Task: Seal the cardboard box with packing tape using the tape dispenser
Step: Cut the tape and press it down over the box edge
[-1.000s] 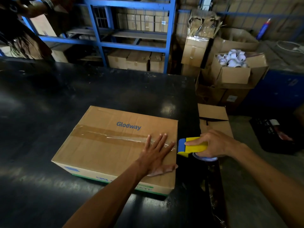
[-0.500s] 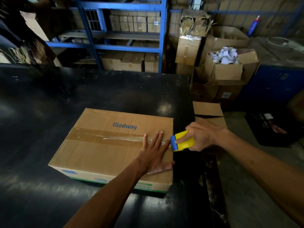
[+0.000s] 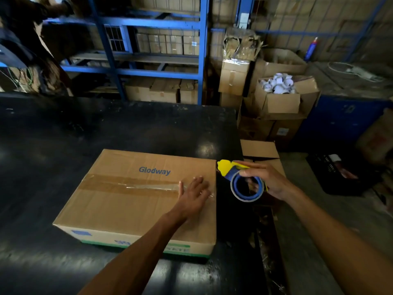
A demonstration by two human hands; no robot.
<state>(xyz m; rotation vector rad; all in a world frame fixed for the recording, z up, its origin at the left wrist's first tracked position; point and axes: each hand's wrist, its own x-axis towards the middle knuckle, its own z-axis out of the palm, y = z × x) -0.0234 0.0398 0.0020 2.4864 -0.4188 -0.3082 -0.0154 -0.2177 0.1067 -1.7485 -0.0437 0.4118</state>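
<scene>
left hand [image 3: 192, 191] flat on box [image 3: 127, 209] right edge; right hand [image 3: 266, 179] fingers grasping tape dispenser [image 3: 238, 179] just off it

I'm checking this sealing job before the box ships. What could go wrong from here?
1. The tape strip looks wrinkled near the left hand at the right edge, so it may bond poorly there.
2. The box sits close to the table edge; pressing hard could shift it.
3. The right hand holds the tape dispenser off the box; whether the tape is cut is unclear.

Tape dispenser [image 3: 242, 179]: your right hand [image 3: 265, 179] now holds it lifted off the cardboard box [image 3: 136, 201] edge, roll facing you. Left hand [image 3: 193, 192]: shifted toward the right edge.
</scene>
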